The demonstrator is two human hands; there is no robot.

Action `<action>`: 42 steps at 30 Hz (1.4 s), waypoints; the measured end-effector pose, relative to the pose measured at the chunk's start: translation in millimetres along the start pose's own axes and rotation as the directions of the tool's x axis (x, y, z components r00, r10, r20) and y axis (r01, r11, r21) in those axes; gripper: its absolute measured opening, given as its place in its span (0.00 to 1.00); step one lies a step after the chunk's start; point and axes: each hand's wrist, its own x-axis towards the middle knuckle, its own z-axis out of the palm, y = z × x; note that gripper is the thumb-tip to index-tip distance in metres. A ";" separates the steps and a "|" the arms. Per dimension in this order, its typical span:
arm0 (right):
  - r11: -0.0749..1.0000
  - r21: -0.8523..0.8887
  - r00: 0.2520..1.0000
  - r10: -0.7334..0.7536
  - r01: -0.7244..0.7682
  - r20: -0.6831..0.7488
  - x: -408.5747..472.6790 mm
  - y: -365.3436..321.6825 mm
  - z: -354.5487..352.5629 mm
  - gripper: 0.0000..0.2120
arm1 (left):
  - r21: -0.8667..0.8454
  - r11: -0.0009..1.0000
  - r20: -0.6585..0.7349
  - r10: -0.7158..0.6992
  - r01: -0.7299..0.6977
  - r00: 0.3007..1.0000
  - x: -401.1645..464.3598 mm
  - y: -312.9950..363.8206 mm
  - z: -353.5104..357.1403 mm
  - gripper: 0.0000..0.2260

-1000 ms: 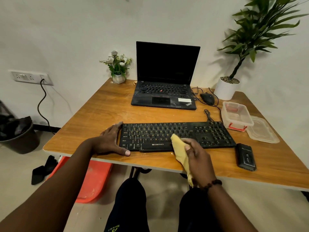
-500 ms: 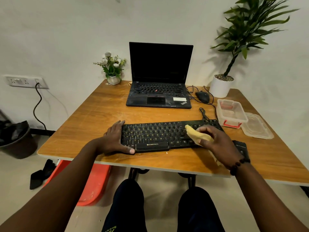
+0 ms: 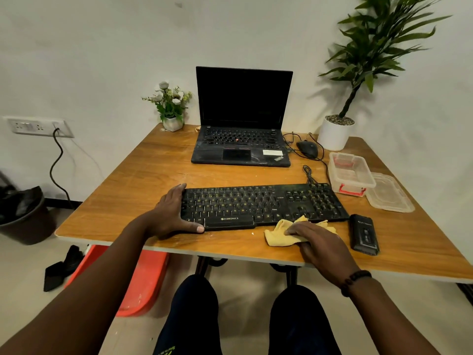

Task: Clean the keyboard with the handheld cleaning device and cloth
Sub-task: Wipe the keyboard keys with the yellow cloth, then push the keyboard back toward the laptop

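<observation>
R hand [image 3: 316, 242] grip flat on cloth [image 3: 280, 233], table [image 3: 153, 175].

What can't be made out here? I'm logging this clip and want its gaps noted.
- Head view: part of the yellow cloth lies under the right hand.
- Markings on the small black handheld device are too small to read.
- The tall green potted plant is cut by the frame's top edge.
</observation>
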 end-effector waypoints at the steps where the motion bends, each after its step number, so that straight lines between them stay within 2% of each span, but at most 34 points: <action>1: 1.000 -0.015 1.000 0.001 -0.001 0.008 0.2 1.1 -0.5 0.22 | 0.001 1.000 -0.006 0.001 -0.001 1.000 0.8 -0.3 -0.2 0.68; 8: 0.998 -0.061 1.000 -0.012 0.013 0.022 -1.6 -2.5 6.9 0.25 | 0.026 1.000 -0.036 0.006 -0.005 0.999 2.2 -4.5 1.5 0.69; 13: 0.997 -0.069 1.000 -0.027 0.026 -0.010 -1.9 -2.9 7.4 0.24 | 0.012 1.000 -0.079 -0.012 0.013 0.997 4.0 -9.7 2.1 0.70; 16: 0.998 -0.062 1.000 -0.013 0.014 0.019 -1.5 -2.7 7.1 0.24 | 0.014 1.000 -0.084 -0.011 0.012 0.996 2.6 -10.8 3.2 0.69; 18: 1.000 0.018 0.999 -0.007 0.006 0.046 -1.4 -3.8 3.5 0.23 | -0.016 1.000 -0.086 -0.019 0.017 0.996 0.3 -9.6 2.8 0.67; 20: 0.978 0.206 0.998 0.031 -0.040 0.049 -1.8 -6.0 -5.4 0.21 | -0.095 0.995 -0.092 -0.037 0.028 0.995 1.2 -11.4 2.2 0.63; 22: 0.924 0.363 0.988 0.146 -0.122 -0.042 4.1 -6.4 -15.9 0.18 | -0.216 0.974 -0.151 -0.097 0.063 0.984 5.4 -11.4 2.1 0.59; 24: 0.901 0.376 0.914 0.323 -0.217 -0.245 19.1 2.8 -23.5 0.12 | -0.316 0.944 -0.279 -0.187 0.094 0.942 12.3 -9.6 3.4 0.49; 26: 0.876 0.254 0.795 0.481 -0.411 -0.370 37.9 20.3 -28.8 0.11 | -0.321 0.939 -0.418 -0.261 0.127 0.870 18.8 -5.7 7.3 0.34; 27: 0.838 0.174 0.753 0.542 -0.517 -0.374 45.9 29.3 -30.0 0.13 | -0.299 0.940 -0.465 -0.294 0.164 0.835 20.0 -2.7 9.4 0.30; 29: 0.747 0.016 0.714 0.642 -0.665 -0.279 58.4 42.8 -30.3 0.19 | -0.295 0.917 -0.521 -0.390 0.269 0.759 20.2 1.5 13.3 0.25; 31: 0.673 -0.097 0.678 0.715 -0.733 -0.168 67.9 47.6 -30.7 0.23 | -0.324 0.876 -0.493 -0.479 0.358 0.726 20.4 3.3 18.2 0.25; 33: 0.635 -0.158 0.653 0.745 -0.757 -0.135 77.1 48.0 -31.3 0.25 | -0.310 0.856 -0.416 -0.513 0.413 0.751 21.9 2.7 22.6 0.28; 37: 0.556 -0.207 0.580 0.811 -0.805 -0.076 95.8 46.7 -26.1 0.27 | -0.288 0.841 -0.381 -0.540 0.458 0.751 25.9 1.9 24.8 0.32; 39: 0.532 -0.227 0.557 0.829 -0.816 -0.060 102.3 46.1 -23.5 0.29 | -0.345 0.804 -0.343 -0.588 0.484 0.732 29.0 4.2 23.7 0.35; 42: 0.530 -0.165 0.546 0.834 -0.832 -0.075 106.5 46.7 -21.7 0.27 | -0.419 0.744 -0.310 -0.656 0.520 0.688 29.6 10.5 21.1 0.38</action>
